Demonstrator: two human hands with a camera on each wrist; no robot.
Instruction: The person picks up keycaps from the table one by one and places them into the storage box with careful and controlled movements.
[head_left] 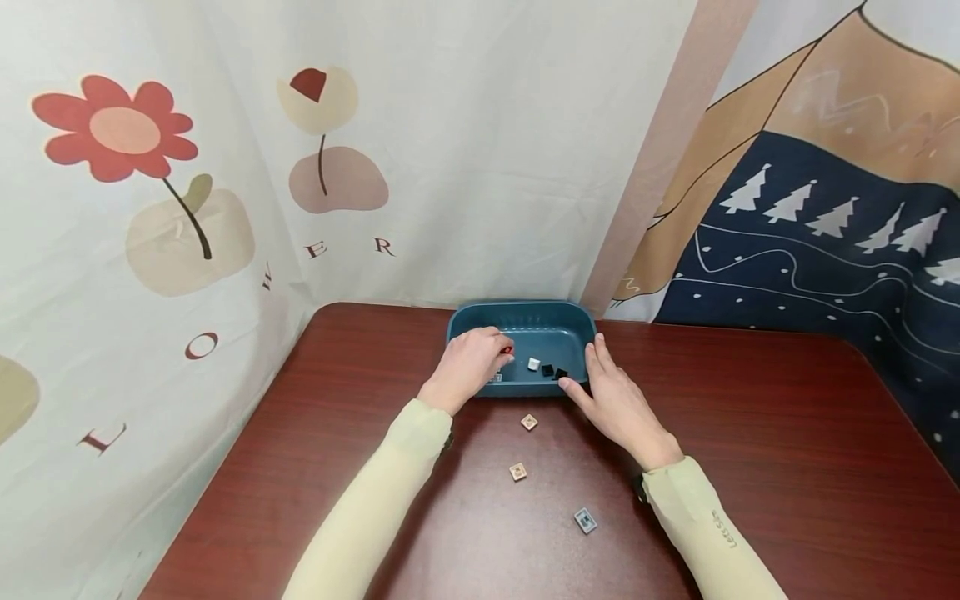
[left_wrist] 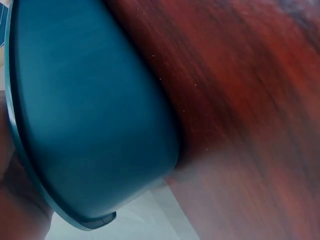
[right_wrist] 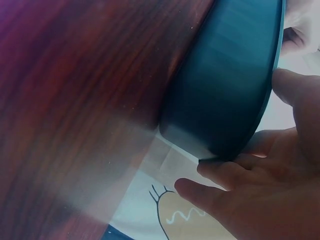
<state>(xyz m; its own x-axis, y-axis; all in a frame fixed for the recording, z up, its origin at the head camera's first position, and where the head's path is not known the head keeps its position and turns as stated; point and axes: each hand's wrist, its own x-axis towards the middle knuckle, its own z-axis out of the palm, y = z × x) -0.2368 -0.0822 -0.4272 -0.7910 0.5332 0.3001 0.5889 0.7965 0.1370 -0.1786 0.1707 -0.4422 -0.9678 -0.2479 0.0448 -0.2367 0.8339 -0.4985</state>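
Observation:
My left hand (head_left: 468, 362) reaches over the left part of a blue plastic bin (head_left: 522, 389) and pinches a small red keycap (head_left: 507, 350), mostly hidden by the fingers. My right hand (head_left: 621, 408) holds the bin's front right corner, with the thumb at the front rim and the fingers along the right side. Inside the bin lie a white keycap (head_left: 533, 364), a black keycap (head_left: 547, 370) and another black one near my right thumb. A pale piece (head_left: 497, 378) sits beneath my left hand. The left wrist view mostly shows the bin's outer wall (left_wrist: 95, 105).
On the brown table (head_left: 360, 433), in front of the bin, lie two beige keycaps (head_left: 529, 422) and a grey keycap (head_left: 585, 521) closer to me. A printed curtain (head_left: 480, 167) hangs right behind the table's back edge, close to the bin.

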